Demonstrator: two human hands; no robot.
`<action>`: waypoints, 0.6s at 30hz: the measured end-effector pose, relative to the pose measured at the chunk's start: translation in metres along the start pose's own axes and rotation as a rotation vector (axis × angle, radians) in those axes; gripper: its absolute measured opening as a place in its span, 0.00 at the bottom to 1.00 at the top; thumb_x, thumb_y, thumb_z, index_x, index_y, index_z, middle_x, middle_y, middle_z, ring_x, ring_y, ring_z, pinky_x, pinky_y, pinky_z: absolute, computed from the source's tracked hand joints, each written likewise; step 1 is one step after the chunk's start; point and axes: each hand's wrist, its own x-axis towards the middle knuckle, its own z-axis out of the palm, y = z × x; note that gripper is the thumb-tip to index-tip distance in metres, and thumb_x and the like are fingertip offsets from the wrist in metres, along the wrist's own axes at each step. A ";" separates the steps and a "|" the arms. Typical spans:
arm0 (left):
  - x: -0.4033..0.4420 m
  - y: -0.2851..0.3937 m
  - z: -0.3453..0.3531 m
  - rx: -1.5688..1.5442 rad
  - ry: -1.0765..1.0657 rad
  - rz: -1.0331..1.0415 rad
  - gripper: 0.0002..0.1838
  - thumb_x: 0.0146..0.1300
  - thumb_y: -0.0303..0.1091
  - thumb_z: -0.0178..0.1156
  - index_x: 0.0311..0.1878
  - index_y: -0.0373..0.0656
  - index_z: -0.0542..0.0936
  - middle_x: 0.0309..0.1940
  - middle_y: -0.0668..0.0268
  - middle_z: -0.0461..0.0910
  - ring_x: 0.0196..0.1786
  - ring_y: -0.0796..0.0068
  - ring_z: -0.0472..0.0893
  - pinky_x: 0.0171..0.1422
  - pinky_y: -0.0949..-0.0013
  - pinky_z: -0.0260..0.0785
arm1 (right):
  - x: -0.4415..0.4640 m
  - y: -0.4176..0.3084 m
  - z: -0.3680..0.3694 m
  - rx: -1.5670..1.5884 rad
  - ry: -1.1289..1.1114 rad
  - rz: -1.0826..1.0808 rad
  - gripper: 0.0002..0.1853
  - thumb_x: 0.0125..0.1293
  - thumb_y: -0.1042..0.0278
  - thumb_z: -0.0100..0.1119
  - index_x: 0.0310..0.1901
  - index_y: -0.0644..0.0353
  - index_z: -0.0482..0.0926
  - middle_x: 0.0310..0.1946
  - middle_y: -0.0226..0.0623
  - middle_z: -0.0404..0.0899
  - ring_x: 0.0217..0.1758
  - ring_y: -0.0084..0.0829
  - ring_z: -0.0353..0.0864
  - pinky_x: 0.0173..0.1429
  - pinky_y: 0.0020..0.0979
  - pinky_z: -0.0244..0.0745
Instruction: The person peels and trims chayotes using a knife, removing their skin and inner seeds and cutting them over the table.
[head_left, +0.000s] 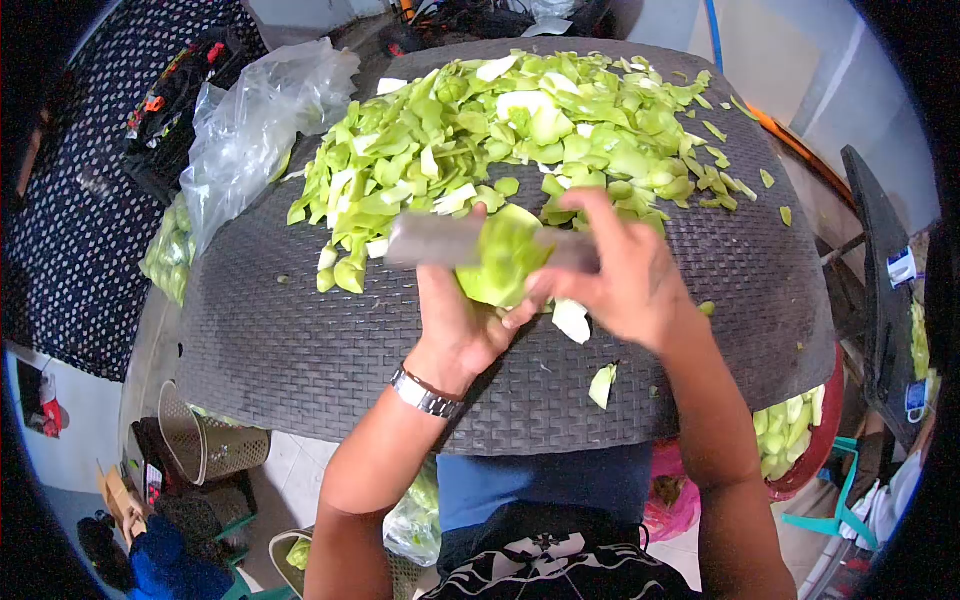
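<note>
My left hand (463, 330), with a metal watch on its wrist, is closed around a pale green chayote (500, 258) above the table. My right hand (635, 280) grips a broad-bladed knife (425, 240), smeared by motion. Its blade lies across the chayote, partly hidden behind it, with the tip end reaching past my left fingers. The thumb of my right hand is by the chayote's lower right side. Below the hands, a whitish cut piece (571, 321) and a small green-white scrap (603, 385) lie on the woven table (320, 340).
A large heap of green peelings (450, 130) covers the table's far side. At the left edge is a clear plastic bag (255, 140). Pale green pieces (785, 430) fill a red container at lower right. A wicker basket (205, 440) and another person (165, 560) are at lower left.
</note>
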 end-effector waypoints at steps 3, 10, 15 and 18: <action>0.005 -0.001 0.021 0.165 0.060 -0.013 0.30 0.76 0.57 0.50 0.62 0.40 0.78 0.37 0.56 0.83 0.20 0.61 0.74 0.18 0.73 0.67 | 0.007 0.018 -0.016 -0.005 0.055 0.210 0.35 0.64 0.35 0.72 0.52 0.63 0.74 0.24 0.54 0.83 0.35 0.54 0.89 0.41 0.50 0.81; 0.010 0.007 0.013 0.190 -0.027 0.111 0.28 0.76 0.51 0.51 0.65 0.38 0.76 0.57 0.48 0.82 0.50 0.49 0.82 0.48 0.59 0.79 | 0.011 0.012 -0.019 0.053 0.231 0.310 0.29 0.72 0.48 0.70 0.25 0.68 0.75 0.17 0.36 0.68 0.23 0.23 0.61 0.28 0.34 0.63; 0.008 0.006 0.018 0.332 0.084 0.138 0.26 0.73 0.46 0.56 0.63 0.35 0.77 0.52 0.50 0.85 0.45 0.51 0.86 0.41 0.62 0.79 | 0.010 0.018 -0.021 -0.122 0.225 0.300 0.33 0.69 0.40 0.70 0.24 0.69 0.78 0.16 0.41 0.72 0.20 0.30 0.68 0.29 0.39 0.65; 0.005 0.002 0.020 0.437 0.043 0.100 0.25 0.72 0.47 0.58 0.60 0.34 0.80 0.47 0.52 0.86 0.40 0.55 0.86 0.37 0.64 0.78 | 0.010 0.034 -0.017 -0.220 0.292 0.334 0.38 0.64 0.32 0.70 0.22 0.68 0.80 0.18 0.51 0.77 0.23 0.46 0.78 0.32 0.46 0.73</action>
